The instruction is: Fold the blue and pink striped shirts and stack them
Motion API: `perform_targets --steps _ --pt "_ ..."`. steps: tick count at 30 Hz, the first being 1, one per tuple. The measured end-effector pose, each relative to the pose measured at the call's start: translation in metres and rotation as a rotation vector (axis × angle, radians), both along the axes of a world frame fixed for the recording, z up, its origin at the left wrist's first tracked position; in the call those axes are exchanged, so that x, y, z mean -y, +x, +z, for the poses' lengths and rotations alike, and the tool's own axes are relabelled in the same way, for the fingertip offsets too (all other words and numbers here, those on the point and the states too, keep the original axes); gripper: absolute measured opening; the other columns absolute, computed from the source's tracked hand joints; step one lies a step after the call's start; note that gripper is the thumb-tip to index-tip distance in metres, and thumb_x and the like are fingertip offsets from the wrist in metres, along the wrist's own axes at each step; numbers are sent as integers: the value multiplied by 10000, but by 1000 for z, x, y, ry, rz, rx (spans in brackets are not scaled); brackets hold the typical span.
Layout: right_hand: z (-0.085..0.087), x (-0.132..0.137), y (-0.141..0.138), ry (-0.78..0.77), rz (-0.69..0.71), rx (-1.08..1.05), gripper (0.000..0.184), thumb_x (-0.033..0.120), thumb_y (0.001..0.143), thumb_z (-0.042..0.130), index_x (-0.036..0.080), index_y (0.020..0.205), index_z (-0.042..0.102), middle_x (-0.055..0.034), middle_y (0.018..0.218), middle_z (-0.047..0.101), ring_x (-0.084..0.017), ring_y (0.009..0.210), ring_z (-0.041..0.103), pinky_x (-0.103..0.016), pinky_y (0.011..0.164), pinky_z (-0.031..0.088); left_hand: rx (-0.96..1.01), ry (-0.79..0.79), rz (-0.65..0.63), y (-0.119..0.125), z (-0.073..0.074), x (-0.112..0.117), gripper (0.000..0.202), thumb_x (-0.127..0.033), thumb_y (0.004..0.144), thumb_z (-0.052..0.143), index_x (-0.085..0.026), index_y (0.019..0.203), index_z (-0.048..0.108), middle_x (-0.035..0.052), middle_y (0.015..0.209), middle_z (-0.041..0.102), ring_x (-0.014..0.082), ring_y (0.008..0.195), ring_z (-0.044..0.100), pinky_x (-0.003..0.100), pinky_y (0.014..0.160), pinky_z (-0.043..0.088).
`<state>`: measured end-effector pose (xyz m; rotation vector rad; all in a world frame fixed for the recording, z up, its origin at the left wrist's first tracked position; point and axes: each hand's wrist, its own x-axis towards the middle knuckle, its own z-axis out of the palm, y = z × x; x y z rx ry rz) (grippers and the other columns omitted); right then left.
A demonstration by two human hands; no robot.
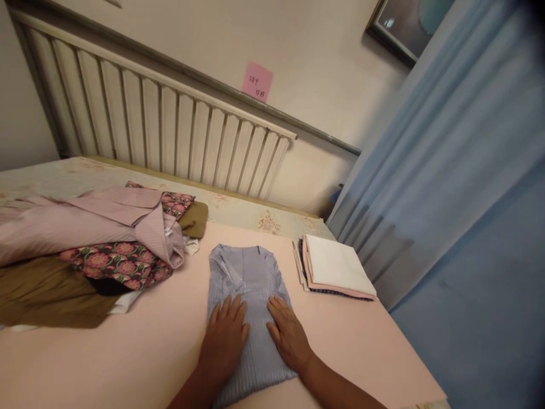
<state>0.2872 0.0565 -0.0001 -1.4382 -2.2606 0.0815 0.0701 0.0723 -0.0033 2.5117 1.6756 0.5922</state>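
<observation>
A folded light-blue striped shirt (247,272) lies collar-up on the pink sheet (162,352) in front of me. My left hand (225,338) rests flat on its lower left part, fingers stretched out. My right hand (287,332) lies flat on its lower right part, fingers also stretched out. Neither hand grips anything.
A loose heap of clothes (85,250) in pink stripes, flower print and brown lies at the left. A stack of folded clothes (336,267) with a white piece on top sits at the right. A blue curtain (460,216) hangs beside the bed's right edge; a radiator (162,125) stands behind.
</observation>
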Motion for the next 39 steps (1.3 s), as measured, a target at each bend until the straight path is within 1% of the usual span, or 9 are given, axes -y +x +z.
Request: perform_targets --steps 7,13,23,29,39 --pt "1 0 0 -9 -3 4 491 234 933 472 229 1422 421 -70 1459 434 -242 1379 345 -519 1135 331 0 -13 -5 0 2 1 467 -305 915 359 -207 1349 504 62 1456 466 287 1370 351 516 1110 261" --pt "-1 0 0 14 0 -5 495 224 928 481 241 1420 424 -66 1454 442 -240 1373 357 -511 1131 341 -18 -8 -1 0 2 1 469 -298 912 374 -214 1355 500 57 1457 465 284 1364 361 513 1109 271" --pt "-2 -1 1 23 -8 19 485 225 929 492 234 1411 436 -63 1451 448 -227 1371 361 -493 1131 343 -29 7 -3 0 -3 -1 474 -320 906 392 -215 1354 504 54 1457 466 291 1365 361 516 1107 274" --pt "-1 -1 1 44 0 17 485 225 930 491 237 1412 434 -65 1439 463 -230 1360 379 -493 1122 359 -21 4 -6 0 -3 -1 472 -316 906 393 -216 1355 500 59 1456 467 290 1366 360 516 1112 262" --pt "-2 -1 1 8 -1 30 466 248 954 455 220 1418 424 -66 1457 438 -229 1378 346 -500 1132 340 -20 22 -6 0 -4 -1 470 -326 907 392 -215 1347 514 57 1449 475 294 1359 370 515 1107 272"
